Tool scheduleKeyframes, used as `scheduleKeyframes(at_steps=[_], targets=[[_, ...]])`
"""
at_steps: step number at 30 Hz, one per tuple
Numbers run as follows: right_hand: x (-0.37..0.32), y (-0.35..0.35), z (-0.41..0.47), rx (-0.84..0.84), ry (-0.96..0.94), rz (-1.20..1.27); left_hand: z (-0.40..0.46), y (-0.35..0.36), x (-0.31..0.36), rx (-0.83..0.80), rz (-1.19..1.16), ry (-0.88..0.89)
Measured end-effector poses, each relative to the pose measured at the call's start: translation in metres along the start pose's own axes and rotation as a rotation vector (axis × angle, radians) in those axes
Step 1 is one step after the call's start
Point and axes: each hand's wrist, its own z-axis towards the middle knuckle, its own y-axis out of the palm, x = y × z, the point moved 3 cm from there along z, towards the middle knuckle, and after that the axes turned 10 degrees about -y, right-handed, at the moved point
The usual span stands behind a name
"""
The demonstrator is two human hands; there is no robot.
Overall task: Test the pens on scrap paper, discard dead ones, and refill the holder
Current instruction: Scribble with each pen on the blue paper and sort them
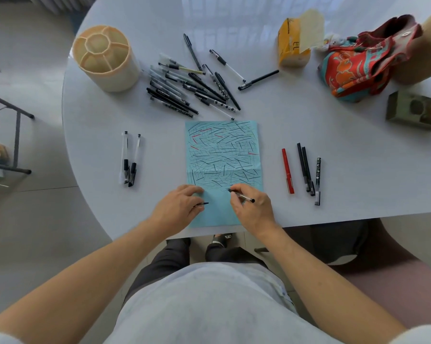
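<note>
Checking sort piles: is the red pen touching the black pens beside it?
Apart. The head view shows bare table between the red pen and the nearest of the black pens along their whole length.

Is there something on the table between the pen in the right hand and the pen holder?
Yes. The right hand holds the pen on the blue paper. The pen holder stands far left. The pile of pens lies just right of the holder, near a straight path; lifting over it avoids it.
</note>
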Motion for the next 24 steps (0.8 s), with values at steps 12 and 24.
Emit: scheduleKeyframes(at_steps=[12, 24], targets=[[0.008, -0.015, 0.003, 0.105, 0.346, 0.555, 0.006, -0.004, 0.003, 0.0, -0.082, -0.069], [-0.016, 0.002, 0.0, -0.03, 0.376, 0.783, 0.013, -0.014, 0.03, -0.097, -0.095, -0.088]])
